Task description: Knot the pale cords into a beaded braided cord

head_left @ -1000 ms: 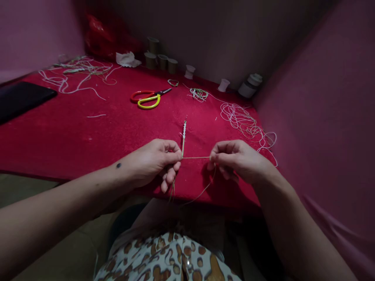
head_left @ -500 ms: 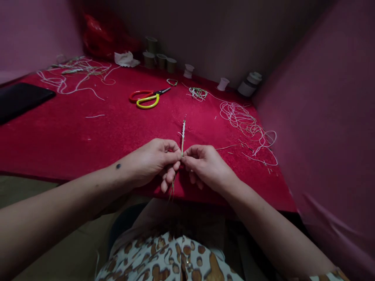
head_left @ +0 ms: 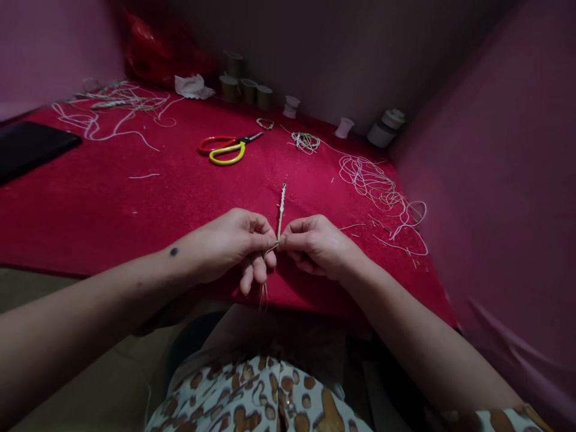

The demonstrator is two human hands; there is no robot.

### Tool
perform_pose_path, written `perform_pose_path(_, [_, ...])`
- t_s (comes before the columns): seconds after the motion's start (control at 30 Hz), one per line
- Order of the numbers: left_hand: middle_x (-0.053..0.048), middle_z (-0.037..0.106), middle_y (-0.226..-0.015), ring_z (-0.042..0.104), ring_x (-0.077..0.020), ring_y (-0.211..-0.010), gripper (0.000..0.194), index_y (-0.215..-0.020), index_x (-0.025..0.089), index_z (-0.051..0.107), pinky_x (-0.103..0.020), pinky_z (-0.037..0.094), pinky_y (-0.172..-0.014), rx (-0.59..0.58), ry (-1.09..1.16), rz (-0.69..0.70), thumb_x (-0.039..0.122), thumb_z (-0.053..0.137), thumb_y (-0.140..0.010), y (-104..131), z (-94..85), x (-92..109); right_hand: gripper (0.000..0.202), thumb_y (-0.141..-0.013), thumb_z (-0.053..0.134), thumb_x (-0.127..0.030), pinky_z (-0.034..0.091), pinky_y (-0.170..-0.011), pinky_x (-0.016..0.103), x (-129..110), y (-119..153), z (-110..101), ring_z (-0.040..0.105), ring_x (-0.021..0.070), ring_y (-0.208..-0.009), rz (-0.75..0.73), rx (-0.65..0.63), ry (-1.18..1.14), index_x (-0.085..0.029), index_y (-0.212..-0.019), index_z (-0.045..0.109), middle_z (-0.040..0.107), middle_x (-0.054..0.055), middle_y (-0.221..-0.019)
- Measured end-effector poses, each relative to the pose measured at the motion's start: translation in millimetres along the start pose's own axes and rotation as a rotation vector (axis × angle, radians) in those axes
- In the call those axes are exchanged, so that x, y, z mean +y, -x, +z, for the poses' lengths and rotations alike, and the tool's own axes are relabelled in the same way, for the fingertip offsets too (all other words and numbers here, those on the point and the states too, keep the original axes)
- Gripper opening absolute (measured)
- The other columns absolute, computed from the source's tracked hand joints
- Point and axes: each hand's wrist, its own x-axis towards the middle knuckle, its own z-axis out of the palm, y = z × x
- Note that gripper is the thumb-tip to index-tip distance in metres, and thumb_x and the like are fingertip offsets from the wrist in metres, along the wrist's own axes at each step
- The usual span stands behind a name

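A thin knotted cord (head_left: 281,210), white at its far part and pale green nearer me, stretches straight away from my fingers over the red cloth. At its near end, my left hand (head_left: 245,246) pinches the cord strands between thumb and forefinger, the other fingers loosely curled. My right hand (head_left: 315,243) is closed in a pinch close by on the right, at the same end of the cord; the strand inside it is mostly hidden. Loose olive strands (head_left: 263,294) hang down below my left fingers toward the table's front edge.
Scissors (head_left: 227,150) with red and yellow handles lie beyond my hands. Tangled cord (head_left: 369,180) spreads at right, more thread (head_left: 121,111) at back left. Spools (head_left: 229,89) and a white bottle (head_left: 386,128) line the back. A dark flat object (head_left: 36,147) lies at left.
My hands have drawn slightly apart at the cord's near end, exposing the knot and a strand between them. My right fingers are more curled in. The view has shifted slightly.
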Motion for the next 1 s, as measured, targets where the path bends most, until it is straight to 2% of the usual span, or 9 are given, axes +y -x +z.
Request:
perform_pose_path(0.1, [-0.006,0.07,-0.064,0.055,-0.0112,-0.032,0.01,-0.067,0.014,0.058,-0.02,0.041,-0.028,-0.018,0.017,-0.012,0.016,0.055,-0.077,0,-6.3,4,0.018,-0.073,0.061,-0.022,0.018,-0.023,0.017,3,-1,-2,0.032,0.0039,-0.026,-0.035,-0.029,0.023,-0.016,-0.06,0.05,0.042,-0.007,-0.042])
perform_pose_path(0.3, [-0.003,0.061,-0.043,0.05,-0.0105,-0.026,0.012,-0.064,0.014,0.063,-0.016,0.036,-0.027,-0.036,-0.028,-0.044,0.017,0.057,-0.074,2,-11.2,11,0.013,-0.072,0.059,-0.019,0.019,-0.024,0.017,4,-2,-6,0.032,0.004,-0.026,-0.041,-0.046,0.019,-0.016,-0.062,0.052,0.043,-0.008,-0.043])
perform_pose_path(0.6, [-0.003,0.061,-0.042,0.045,-0.0091,-0.026,0.012,-0.066,0.018,0.065,-0.016,0.031,-0.028,-0.042,-0.12,-0.022,0.024,0.058,-0.075,1,-19.6,9,0.014,-0.069,0.062,-0.018,0.018,-0.024,0.017,2,-3,-6,0.033,0.004,-0.027,-0.017,-0.041,-0.007,-0.016,-0.061,0.051,0.043,-0.007,-0.042])
perform_pose_path(0.73, [0.0,0.055,-0.038,0.038,-0.0074,-0.025,0.014,-0.062,0.019,0.061,-0.017,0.025,-0.026,0.058,-0.207,0.015,0.025,0.057,-0.074,5,-14.9,13,0.016,-0.069,0.061,-0.017,0.018,-0.024,0.017,0,-2,-2,0.032,0.0039,-0.026,0.0,-0.023,-0.003,-0.016,-0.059,0.049,0.042,-0.007,-0.041])
perform_pose_path(0.87, [0.003,0.049,-0.036,0.036,-0.0093,-0.027,0.016,-0.064,0.02,0.057,-0.019,0.022,-0.028,0.116,-0.307,0.021,0.028,0.052,-0.076,12,3.5,7,0.018,-0.07,0.056,-0.014,0.019,-0.026,0.017,3,-1,4,0.032,0.0038,-0.027,-0.049,0.026,-0.001,-0.017,-0.056,0.047,0.04,-0.007,-0.04])
perform_pose_path(0.9, [0.003,0.049,-0.038,0.039,-0.0103,-0.029,0.015,-0.065,0.02,0.055,-0.02,0.025,-0.03,0.151,-0.372,0.057,0.028,0.051,-0.077,14,9.0,3,0.017,-0.07,0.055,-0.013,0.02,-0.026,0.017,4,-1,5,0.032,0.0039,-0.028,-0.057,0.038,-0.004,-0.017,-0.055,0.047,0.04,-0.007,-0.04])
perform_pose_path(1.0, [0.0,0.055,-0.052,0.05,-0.0134,-0.046,0.012,-0.067,0.021,0.052,-0.023,0.033,-0.044,0.352,-0.721,0.306,0.027,0.049,-0.078,18,22.2,-10,0.014,-0.07,0.055,-0.013,0.02,-0.025,0.017,5,0,6,0.033,0.0041,-0.029,-0.042,0.044,-0.051,-0.016,-0.057,0.05,0.042,-0.007,-0.041])
